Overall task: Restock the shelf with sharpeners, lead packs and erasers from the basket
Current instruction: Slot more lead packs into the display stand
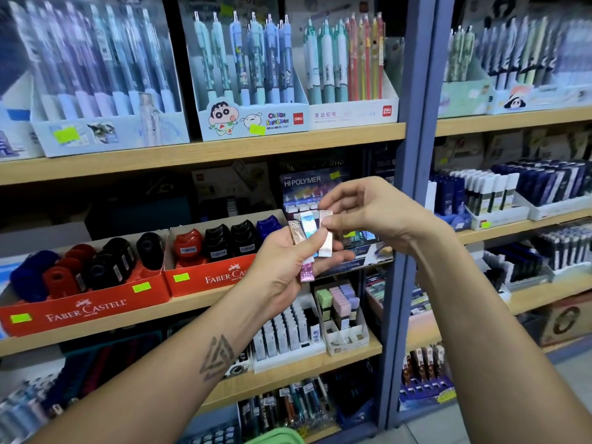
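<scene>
- Head view, far left: two red Faber-Castell trays (83, 307) sit side by side on the middle wooden shelf (205, 152), filled with red, black and blue sharpeners (217, 240).
- Above them, display boxes of mechanical pencils (253, 59) stand upright along the upper shelf, one with a cartoon figure on its front.
- Left hand (282, 264), centre frame, palm up, fingers curled round a small fan of slim lead packs (309, 238); thumb lies across their fronts. Packs look metallic: rose, holographic silver-blue, pink at the lower end.
- Left forearm carries a triangle tattoo (217, 358).
- Right hand (378, 213), just right of the left, pinches the rightmost pack (326, 233) between thumb and forefinger; remaining fingers loosely bent above.
- Behind both hands, a Hi-Polymer display box (304, 187) stands on the middle shelf.
- Below the hands, on the lower shelf, a white tray of upright lead cases (285, 331) and beside it a box of pastel erasers (339, 299).
- Bottom edge: a green basket rim (278, 437), only partly visible.
- Right of the blue upright post (413, 155), further shelves hold dark and white refill boxes (499, 190).
</scene>
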The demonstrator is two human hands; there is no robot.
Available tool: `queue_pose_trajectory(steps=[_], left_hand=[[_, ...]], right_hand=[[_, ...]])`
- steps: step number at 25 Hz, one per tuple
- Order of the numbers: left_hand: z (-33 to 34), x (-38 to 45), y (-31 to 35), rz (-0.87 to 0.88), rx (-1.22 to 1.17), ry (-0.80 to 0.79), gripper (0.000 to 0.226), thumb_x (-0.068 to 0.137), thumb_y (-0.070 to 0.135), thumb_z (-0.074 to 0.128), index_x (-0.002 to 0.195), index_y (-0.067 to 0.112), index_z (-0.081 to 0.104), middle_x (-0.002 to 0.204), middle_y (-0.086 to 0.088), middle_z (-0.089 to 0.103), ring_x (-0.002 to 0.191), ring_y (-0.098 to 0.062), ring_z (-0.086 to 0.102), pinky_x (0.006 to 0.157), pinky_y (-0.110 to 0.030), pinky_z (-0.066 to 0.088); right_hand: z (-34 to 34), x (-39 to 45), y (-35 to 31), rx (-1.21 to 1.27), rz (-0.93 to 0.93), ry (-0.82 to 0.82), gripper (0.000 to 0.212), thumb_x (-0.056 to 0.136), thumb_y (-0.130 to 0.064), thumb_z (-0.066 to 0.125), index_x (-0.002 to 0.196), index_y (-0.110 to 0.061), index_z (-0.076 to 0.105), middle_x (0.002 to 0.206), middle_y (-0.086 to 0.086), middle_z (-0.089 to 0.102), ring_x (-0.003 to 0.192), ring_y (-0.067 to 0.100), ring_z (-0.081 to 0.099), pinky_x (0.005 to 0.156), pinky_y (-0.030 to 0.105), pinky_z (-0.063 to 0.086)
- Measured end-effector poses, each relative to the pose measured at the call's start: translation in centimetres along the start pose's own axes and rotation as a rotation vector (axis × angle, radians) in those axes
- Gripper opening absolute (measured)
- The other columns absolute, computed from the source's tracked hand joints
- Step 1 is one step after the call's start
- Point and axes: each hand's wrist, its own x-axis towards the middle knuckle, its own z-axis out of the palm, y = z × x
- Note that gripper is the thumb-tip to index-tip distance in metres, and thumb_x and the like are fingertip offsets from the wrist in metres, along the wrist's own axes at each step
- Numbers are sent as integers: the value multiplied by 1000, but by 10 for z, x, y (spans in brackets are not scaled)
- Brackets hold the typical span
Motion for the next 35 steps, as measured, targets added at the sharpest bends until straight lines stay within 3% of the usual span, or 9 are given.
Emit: queue_pose_trajectory(steps=[3, 5, 8, 10, 14, 21, 24, 27, 35], left_hand=[[8, 2, -2, -35, -56, 7, 27, 100, 7, 53, 122, -9, 55, 109, -39, 64, 92, -49, 70, 75, -40, 62], [8, 5, -3, -39, -3, 61, 24, 101, 7, 53, 117, -10, 54, 96, -35, 69, 83, -44, 73, 64, -34, 63], [5, 11, -3, 22, 112, 109, 22, 99, 7, 57, 114, -8, 56, 77, -21, 69, 62, -27, 71, 45, -21, 53], [8, 14, -1, 56, 135, 112, 21, 96, 5, 60, 113, -7, 58, 77, -17, 68, 57, -21, 66, 43, -19, 48], [17, 24, 3, 135, 174, 77, 15, 94, 4, 64, 107, -2, 64, 80, -15, 67, 56, -16, 61, 44, -19, 44], [23, 32, 8, 203, 283, 81, 8, 95, 5, 62, 95, -3, 61, 71, -13, 57, 46, -13, 51, 37, -18, 33], [22, 34, 10, 197, 274, 101, 8, 96, 4, 61, 92, -2, 61, 72, -13, 57, 47, -14, 50, 35, -18, 32], [18, 32, 7, 200, 334, 117, 12, 96, 5, 62, 99, -7, 62, 73, -13, 59, 49, -16, 52, 37, -18, 36], [13, 35, 1, 142, 284, 126, 11, 96, 4, 61, 100, -6, 63, 74, -14, 62, 51, -15, 53, 39, -17, 38]], right_hand=[[-11, -8, 2, 151, 4, 81, 17, 81, 3, 76, 97, 2, 70, 80, 16, 65, 71, 20, 65, 69, 27, 56], [-19, -11, 2, 285, -10, 242, 14, 84, 6, 72, 96, 1, 69, 80, 17, 66, 65, 18, 65, 61, 24, 54], [-29, -12, 6, 436, -18, 392, 14, 84, 13, 66, 91, 1, 62, 79, 19, 62, 69, 27, 71, 72, 32, 60], [-29, -13, 9, 493, -1, 357, 14, 84, 16, 63, 84, 3, 61, 76, 17, 62, 77, 34, 73, 79, 37, 62], [-23, -15, 12, 242, -1, 209, 14, 78, 10, 75, 86, 2, 67, 79, 21, 70, 75, 29, 71, 68, 27, 58], [-24, -16, 10, 108, -47, -38, 64, 76, 9, 79, 130, -19, 60, 96, 27, 70, 80, 28, 66, 83, 39, 56], [-23, -15, 10, 151, -72, 53, 46, 82, 8, 74, 123, -12, 65, 91, 16, 75, 77, 27, 70, 74, 35, 60], [-25, -12, 12, 224, -66, 222, 25, 91, 3, 65, 116, -2, 68, 94, 27, 72, 78, 30, 72, 72, 29, 61], [-25, -4, 15, 89, -119, 359, 11, 92, 2, 65, 102, 0, 70, 88, 25, 73, 73, 23, 71, 66, 24, 58]])
